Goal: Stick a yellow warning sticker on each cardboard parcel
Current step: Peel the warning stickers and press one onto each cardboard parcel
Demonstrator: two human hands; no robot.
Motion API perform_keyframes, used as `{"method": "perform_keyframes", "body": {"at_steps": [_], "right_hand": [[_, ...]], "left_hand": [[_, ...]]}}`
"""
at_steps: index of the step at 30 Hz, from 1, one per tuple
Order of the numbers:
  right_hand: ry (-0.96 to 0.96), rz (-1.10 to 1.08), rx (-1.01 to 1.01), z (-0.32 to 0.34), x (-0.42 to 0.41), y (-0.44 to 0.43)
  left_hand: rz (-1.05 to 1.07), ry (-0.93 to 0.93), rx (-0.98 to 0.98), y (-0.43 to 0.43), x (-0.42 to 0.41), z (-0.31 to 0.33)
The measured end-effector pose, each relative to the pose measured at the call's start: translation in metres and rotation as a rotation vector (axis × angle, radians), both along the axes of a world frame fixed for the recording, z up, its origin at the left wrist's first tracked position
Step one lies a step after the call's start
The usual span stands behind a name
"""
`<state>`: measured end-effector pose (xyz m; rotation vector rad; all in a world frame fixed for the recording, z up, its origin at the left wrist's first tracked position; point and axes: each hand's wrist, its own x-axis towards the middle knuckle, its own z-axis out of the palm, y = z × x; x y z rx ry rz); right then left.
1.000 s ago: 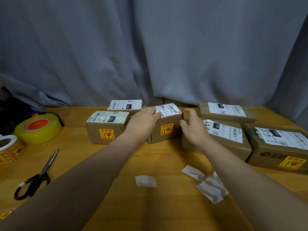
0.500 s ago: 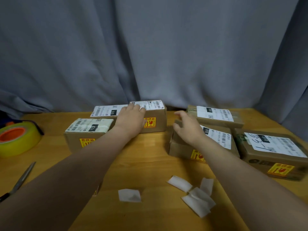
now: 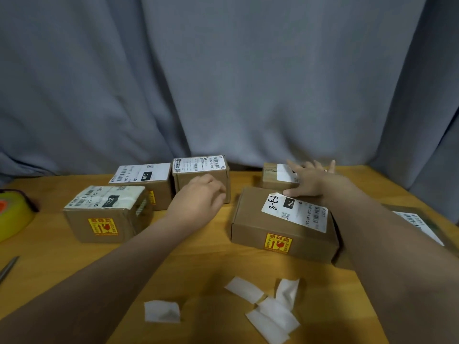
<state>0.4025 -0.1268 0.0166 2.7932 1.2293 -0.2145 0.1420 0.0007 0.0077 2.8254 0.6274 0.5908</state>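
Cardboard parcels are sitting in a row on the wooden table [image 3: 193, 264], the nearest one [image 3: 104, 214] showing its yellow warning sticker [image 3: 102, 226]. The left hand [image 3: 198, 199], loosely curled and empty, is hovering before a small parcel [image 3: 201, 175]; the right hand [image 3: 308, 180] is spreading flat over the far parcel [image 3: 275, 176].

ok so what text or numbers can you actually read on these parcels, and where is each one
"122", white on black, on the front left parcel's label.
"010" on the back left parcel's label.
"010", plus handwritten "43-8", on the big centre parcel's label.
Yellow warning stickers: characters too blurred.
Barcodes, small print: unreadable.
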Motion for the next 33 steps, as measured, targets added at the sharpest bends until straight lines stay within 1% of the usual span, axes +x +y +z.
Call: {"method": "perform_keyframes", "body": {"at_steps": [5,8,10,13,16,18,20,23,26,27,31,33], "right_hand": [[0.033,-0.008,0.0,-0.006,0.01,-0.003],[0.001,0.001,0.078,-0.009,0.011,-0.003],[-0.059,0.023,0.168,-0.01,0.011,-0.004],[-0.223,0.069,0.356,-0.005,0.002,-0.005],[-0.38,0.138,0.514,0.012,-0.019,-0.002],[-0.417,0.198,0.601,0.027,-0.037,0.001],[-0.382,0.27,0.663,0.041,-0.059,0.004],[-0.301,0.389,0.653,0.062,-0.1,0.005],[-0.113,0.513,0.605,0.074,-0.144,0.002],[-0.087,0.544,0.585,0.075,-0.157,0.002],[-0.04,0.621,0.487,0.063,-0.198,0.004],[-0.053,0.662,0.409,0.051,-0.211,0.007]], "left_hand": [[0.023,-0.044,-0.103,0.005,-0.004,-0.005],[0.026,-0.046,-0.132,0.002,0.002,-0.009],[0.019,-0.044,-0.139,-0.003,0.007,-0.01],[-0.002,-0.052,-0.145,-0.009,0.012,-0.009],[-0.004,-0.119,-0.153,-0.011,0.014,-0.001],[-0.001,-0.213,-0.192,-0.011,0.011,0.009],[-0.022,-0.303,-0.234,-0.008,0.003,0.022],[-0.075,-0.318,-0.278,-0.001,-0.022,0.04],[-0.152,-0.353,-0.392,0.003,-0.059,0.05],[-0.149,-0.371,-0.414,0.003,-0.073,0.05],[-0.064,-0.413,-0.446,-0.002,-0.119,0.03],[-0.045,-0.431,-0.48,-0.004,-0.138,0.013]]}}
